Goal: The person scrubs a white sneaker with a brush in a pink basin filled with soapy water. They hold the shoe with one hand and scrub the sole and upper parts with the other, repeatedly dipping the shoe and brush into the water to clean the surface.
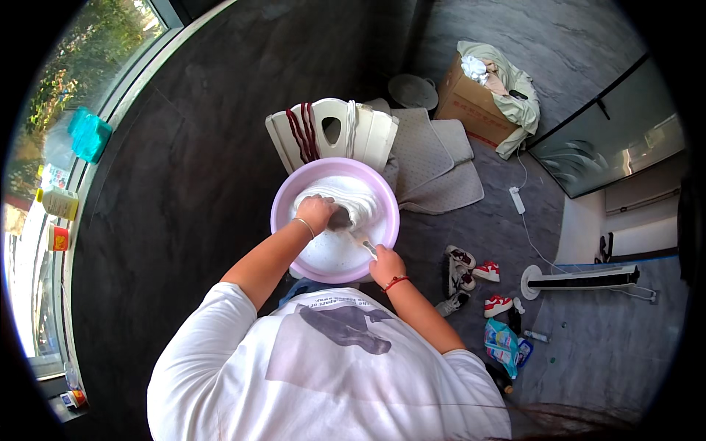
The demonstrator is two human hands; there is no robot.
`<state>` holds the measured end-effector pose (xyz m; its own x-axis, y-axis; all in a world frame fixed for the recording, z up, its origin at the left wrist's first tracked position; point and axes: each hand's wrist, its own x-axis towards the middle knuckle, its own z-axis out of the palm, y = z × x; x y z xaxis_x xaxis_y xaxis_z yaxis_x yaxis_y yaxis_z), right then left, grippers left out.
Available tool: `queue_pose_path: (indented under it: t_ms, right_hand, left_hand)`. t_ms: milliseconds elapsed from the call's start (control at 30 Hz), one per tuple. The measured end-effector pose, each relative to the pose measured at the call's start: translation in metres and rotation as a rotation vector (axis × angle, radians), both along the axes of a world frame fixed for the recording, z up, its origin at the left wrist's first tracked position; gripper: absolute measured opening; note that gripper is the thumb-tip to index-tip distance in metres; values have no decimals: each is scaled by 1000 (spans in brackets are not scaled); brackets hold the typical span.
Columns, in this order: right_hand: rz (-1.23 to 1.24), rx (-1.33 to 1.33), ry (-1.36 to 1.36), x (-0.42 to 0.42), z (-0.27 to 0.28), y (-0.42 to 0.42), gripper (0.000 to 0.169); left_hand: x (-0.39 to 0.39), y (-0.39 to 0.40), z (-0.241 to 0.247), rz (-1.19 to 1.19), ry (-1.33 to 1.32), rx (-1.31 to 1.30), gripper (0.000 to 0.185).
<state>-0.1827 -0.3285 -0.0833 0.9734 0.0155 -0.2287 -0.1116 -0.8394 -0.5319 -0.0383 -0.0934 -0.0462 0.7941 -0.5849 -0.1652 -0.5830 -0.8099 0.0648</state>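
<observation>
Before me is a lilac plastic basin (280,242) of white foamy water. My left hand (317,212), with a bangle at its wrist, grips a white shoe (361,201) with a wavy, ridged sole, tilted in the foam. The shoe's grey opening faces me, and part of it is hidden by my fingers. In my right hand (388,265) is the pale handle of a scrubbing brush (368,246). Its head points towards the shoe's near side; foam obscures the bristles, so I cannot tell if they touch it.
Dark red laces (302,132) and white laces (351,129) hang over a white chair back (364,135). Grey mats (436,165), a cardboard box (474,107) with cloth, several shoes (460,270), a power strip (517,200) and a tower fan (579,279) lie rightward. Bottles (59,202) line the windowsill.
</observation>
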Motion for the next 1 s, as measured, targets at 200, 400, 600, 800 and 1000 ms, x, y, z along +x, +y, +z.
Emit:
queue_pose_path:
  t_ms: [200, 400, 600, 800, 1000]
  right_hand:
    - [3, -9, -5, -1, -3, -2, 22]
    - [13, -13, -2, -1, -4, -2, 21]
    - [3, -34, 15, -1, 0, -4, 22]
    - [15, -46, 20, 2, 1, 3, 22]
    - [21, -71, 42, 4, -8, -2, 23]
  left_hand:
    - [19, 2, 12, 159, 250, 30, 37]
    - [28, 12, -4, 393, 355, -345, 30]
    - [21, 13, -12, 868, 704, -713, 38]
    - [13, 36, -72, 1305, 979, -1146, 43]
    - [1, 43, -58, 1175, 707, -787, 35]
